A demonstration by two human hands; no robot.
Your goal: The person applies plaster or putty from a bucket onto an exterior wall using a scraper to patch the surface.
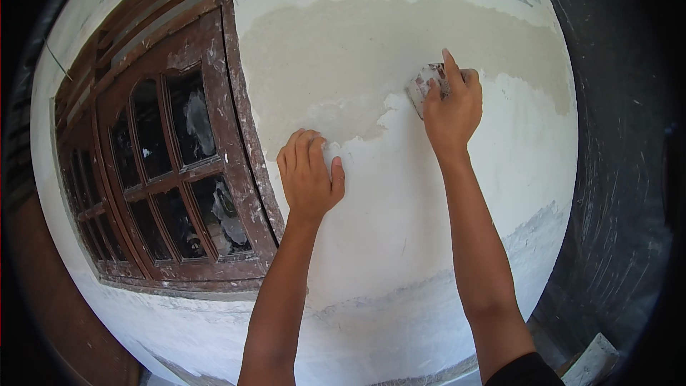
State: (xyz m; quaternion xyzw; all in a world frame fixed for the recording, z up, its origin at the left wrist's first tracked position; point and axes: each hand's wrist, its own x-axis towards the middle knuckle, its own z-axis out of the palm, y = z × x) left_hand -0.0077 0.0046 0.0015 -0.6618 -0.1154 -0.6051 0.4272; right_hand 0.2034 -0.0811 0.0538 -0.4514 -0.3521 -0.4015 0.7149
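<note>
My right hand [454, 109] grips a flat, squarish plaster-smeared pad [418, 91] with reddish-brown patches, pressed to the wall. My fingers cover part of it, and I cannot tell whether it is sandpaper or a scraper. The index finger stretches up past its edge. My left hand [309, 175] rests on the wall lower down, fingers slightly bent and thumb apart, with nothing visible in it. Around both hands the wall [379, 221] is white, with a broad beige-grey plaster patch [336, 50] across its upper part. The patch's ragged lower edge runs between my hands.
A brown wooden window [171, 179] with dark, smeared panes stands left of my left hand. Grey bare bands cross the wall's top and bottom. At the right lies a dark scratched surface [607, 171], with a whitish board [592, 361] at the lower right.
</note>
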